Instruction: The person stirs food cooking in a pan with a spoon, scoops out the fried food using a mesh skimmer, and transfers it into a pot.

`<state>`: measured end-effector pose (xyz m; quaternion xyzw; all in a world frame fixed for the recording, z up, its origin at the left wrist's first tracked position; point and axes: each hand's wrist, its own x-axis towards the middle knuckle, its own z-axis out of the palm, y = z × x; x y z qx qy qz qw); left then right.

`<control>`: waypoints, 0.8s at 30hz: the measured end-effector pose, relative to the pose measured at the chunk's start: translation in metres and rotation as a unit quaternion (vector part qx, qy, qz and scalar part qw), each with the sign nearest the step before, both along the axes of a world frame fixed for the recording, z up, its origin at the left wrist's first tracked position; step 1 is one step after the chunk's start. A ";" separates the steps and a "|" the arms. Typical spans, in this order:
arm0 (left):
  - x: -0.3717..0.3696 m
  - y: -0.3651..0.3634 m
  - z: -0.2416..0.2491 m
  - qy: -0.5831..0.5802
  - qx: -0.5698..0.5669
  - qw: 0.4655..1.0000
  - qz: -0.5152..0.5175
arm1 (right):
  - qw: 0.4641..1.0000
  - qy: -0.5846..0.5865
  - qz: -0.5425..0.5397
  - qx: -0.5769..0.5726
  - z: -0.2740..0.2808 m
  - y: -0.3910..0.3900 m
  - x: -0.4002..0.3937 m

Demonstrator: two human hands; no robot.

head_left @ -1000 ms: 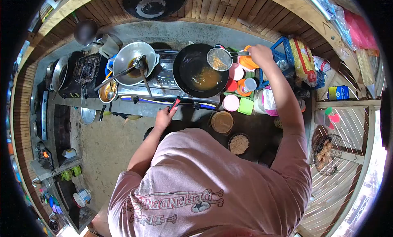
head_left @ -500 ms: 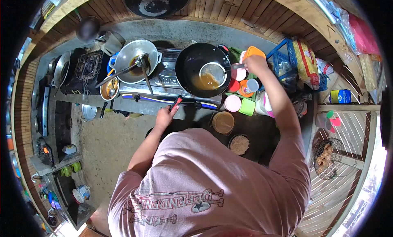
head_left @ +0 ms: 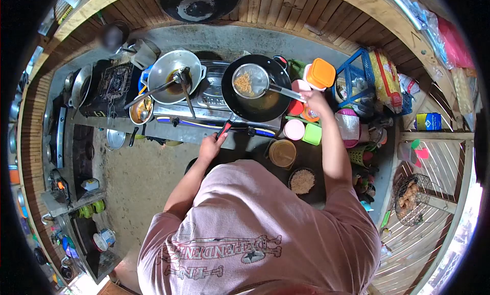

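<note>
My left hand [head_left: 209, 147] is closed round the red and black handle of a black wok [head_left: 235, 102] on the stove. Brown liquid [head_left: 273, 102] lies in the bottom of the wok. In my right hand [head_left: 315, 102] is the long handle of a mesh strainer [head_left: 260, 83], held over the wok. Small golden-brown bits of food [head_left: 244, 84] sit in the strainer's mesh. Left of the wok, a large metal pot [head_left: 166, 88] holds dark liquid, with tongs or similar tools [head_left: 182, 80] lying across its rim.
Right of the wok stand an orange-lidded container [head_left: 321, 73], a pink-lidded tub [head_left: 294, 130], a green-lidded tub [head_left: 312, 134] and a blue basket [head_left: 352, 73]. Near my body are a brown-lidded container [head_left: 282, 153] and a bowl of pale, crumbly food [head_left: 302, 181]. A small saucepan [head_left: 141, 111] stands at left.
The strainer has risen from the liquid and shifted left over the wok, now with food bits showing in it. My right hand has moved down, away from the orange lid.
</note>
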<state>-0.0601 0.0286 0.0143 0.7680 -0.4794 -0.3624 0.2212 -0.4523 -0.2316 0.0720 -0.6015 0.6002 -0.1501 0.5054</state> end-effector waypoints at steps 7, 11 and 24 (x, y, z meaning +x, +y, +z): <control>0.005 0.000 0.004 -0.022 -0.006 1.000 -0.017 | 0.912 0.295 0.099 -0.268 0.109 -0.038 0.001; 0.008 -0.002 0.000 -0.040 -0.004 0.999 -0.024 | 0.846 0.406 0.164 -0.304 0.140 -0.056 0.012; 0.007 -0.008 0.025 -0.035 0.001 0.999 -0.025 | 0.711 0.467 0.340 -0.401 0.149 -0.074 0.031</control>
